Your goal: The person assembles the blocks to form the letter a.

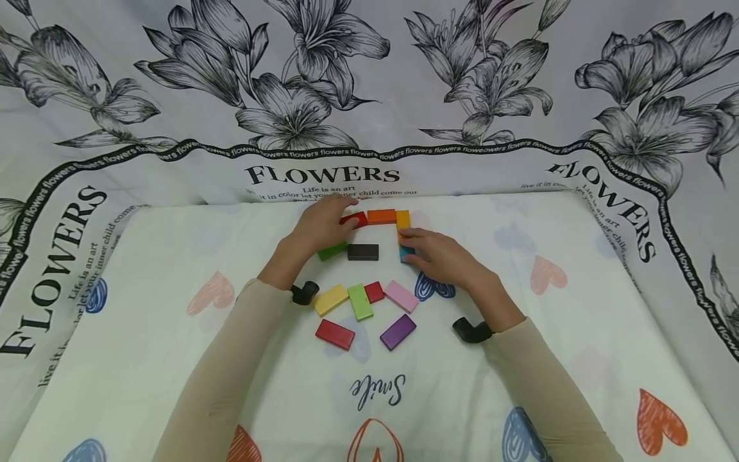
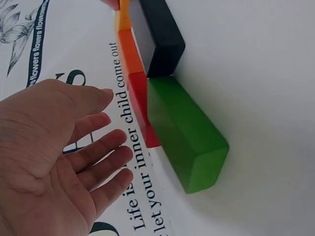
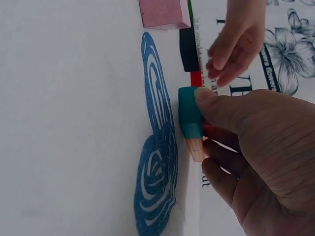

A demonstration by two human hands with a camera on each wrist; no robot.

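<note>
At the far side of the cloth, my right hand [image 1: 447, 256] pinches a teal block [image 3: 190, 110], with the thumb against its upper edge. A yellow-orange block [image 1: 403, 219] lies end to end with the teal one, beside the fingers. My left hand [image 1: 319, 224] hovers by a red block [image 1: 355, 220], fingers loosely spread and holding nothing in the left wrist view. An orange block [image 1: 382, 217] continues the row between red and yellow-orange. Nearer me, a green block [image 2: 189, 137] slants beside a black block [image 1: 363, 252].
Closer to me lie a yellow block [image 1: 331, 300], a light green block [image 1: 360, 302], a small red block [image 1: 374, 292], a pink block [image 1: 401, 296], a larger red block [image 1: 335, 334] and a purple block [image 1: 398, 332]. A flower-printed cloth [image 1: 462, 173] rises behind.
</note>
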